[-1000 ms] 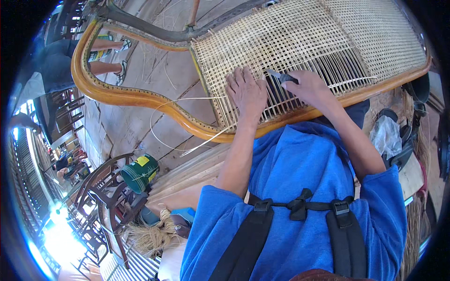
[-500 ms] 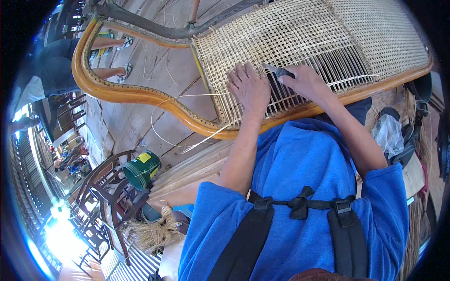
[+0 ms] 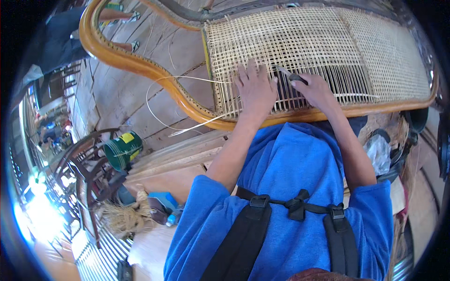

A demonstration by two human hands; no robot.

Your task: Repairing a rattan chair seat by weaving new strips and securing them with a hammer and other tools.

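A wooden furniture frame [image 3: 183, 103] carries a panel of woven cane [image 3: 281, 37]. Across the near middle of that panel, cane strands [image 3: 347, 77] run one way with open gaps between them. My left hand [image 3: 257, 93] lies on the weave near its left end, fingers spread. My right hand [image 3: 314, 89] grips a dark-handled tool [image 3: 298, 78] with a short metal blade, its tip pointing up-left at the weave, just right of my left hand. A loose pale cane strand [image 3: 154, 84] loops out left of the panel; another light strand [image 3: 356, 95] crosses the gaps on the right.
A green bucket [image 3: 123, 151] and dark wooden chairs [image 3: 86, 173] stand to the left. Nearer lie wooden boards [image 3: 178, 157] and a bundle of fibre [image 3: 124, 218]. Another person's feet [image 3: 135, 46] are at the upper left. A clear plastic bag [image 3: 377, 151] lies at the right.
The whole view has shifted, with the panel appearing a little further right. Both hands stay at nearly the same part of the weave, and slightly more of the blade shows.
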